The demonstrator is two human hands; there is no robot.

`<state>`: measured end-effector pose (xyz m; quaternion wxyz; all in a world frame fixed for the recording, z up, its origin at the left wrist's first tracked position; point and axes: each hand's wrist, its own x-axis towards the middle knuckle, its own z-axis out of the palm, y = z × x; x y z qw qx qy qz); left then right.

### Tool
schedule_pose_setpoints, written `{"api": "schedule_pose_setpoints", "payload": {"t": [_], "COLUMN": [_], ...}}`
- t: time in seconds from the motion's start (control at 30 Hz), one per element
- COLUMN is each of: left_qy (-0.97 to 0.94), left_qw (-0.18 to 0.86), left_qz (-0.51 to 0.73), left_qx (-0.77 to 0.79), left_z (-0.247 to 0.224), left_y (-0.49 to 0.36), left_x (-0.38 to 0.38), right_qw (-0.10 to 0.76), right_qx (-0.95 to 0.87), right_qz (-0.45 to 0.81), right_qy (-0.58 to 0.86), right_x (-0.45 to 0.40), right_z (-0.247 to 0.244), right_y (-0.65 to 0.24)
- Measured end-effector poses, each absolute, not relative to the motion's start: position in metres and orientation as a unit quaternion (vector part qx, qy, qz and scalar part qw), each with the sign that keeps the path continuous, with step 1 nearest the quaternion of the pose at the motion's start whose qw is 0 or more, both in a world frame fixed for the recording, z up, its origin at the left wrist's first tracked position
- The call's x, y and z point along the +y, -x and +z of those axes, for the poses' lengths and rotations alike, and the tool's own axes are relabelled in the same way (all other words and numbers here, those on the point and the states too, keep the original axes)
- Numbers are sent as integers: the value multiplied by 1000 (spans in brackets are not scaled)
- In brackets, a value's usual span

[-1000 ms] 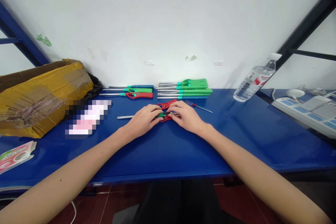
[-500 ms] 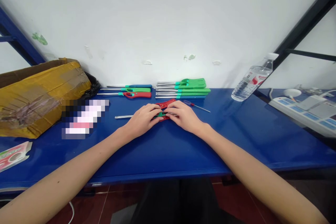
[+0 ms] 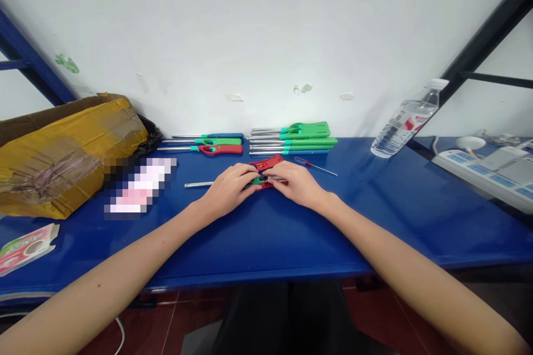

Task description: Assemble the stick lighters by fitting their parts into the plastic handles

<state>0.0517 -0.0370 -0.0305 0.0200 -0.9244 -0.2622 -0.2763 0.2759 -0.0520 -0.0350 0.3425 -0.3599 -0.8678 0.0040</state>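
Both hands work on a red long-neck lighter (image 3: pixel 270 183) whose handle is opened up, low over the blue table. My left hand (image 3: pixel 229 188) pinches it from the left, near the green trigger part; its metal barrel (image 3: pixel 199 184) sticks out to the left. My right hand (image 3: pixel 297 183) has its thumb and fingers closed on the handle end, over dark inner parts that my fingers mostly cover. Just behind the hands lies a loose red handle half (image 3: pixel 270 163). A thin screwdriver (image 3: pixel 315 166) rests right of it.
Against the wall lie a pile of green and blue lighters (image 3: pixel 310 136) and several more lighters (image 3: pixel 222 149) to its left. A taped cardboard box (image 3: pixel 70 155) stands at left. A water bottle (image 3: pixel 406 122) leans at right, near a power strip (image 3: pixel 478 172).
My right hand has shifted slightly on the lighter, and more of the red handle half shows behind it. Otherwise the hands keep their places; the whole view has moved a little.
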Motion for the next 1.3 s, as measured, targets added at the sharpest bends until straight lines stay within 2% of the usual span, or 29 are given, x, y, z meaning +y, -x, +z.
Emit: {"api": "schedule_pose_setpoints", "payload": {"t": [0.53, 0.9, 1.3], "left_qy": [922, 919, 922], "left_qw": [-72, -59, -25], "left_qz": [-276, -300, -290], "left_qx": [-260, -250, -257], "left_z": [-35, -35, -32], "left_y": [-53, -52, -52], "left_x": [-36, -35, -36], "right_qw": [356, 409, 349], "right_qx": [-872, -852, -872], "right_qz": [-43, 1, 4], "right_qy": [332, 327, 344], "right_x": [-51, -52, -49], "right_z": [-39, -38, -36], "right_y": [-278, -276, -281]}}
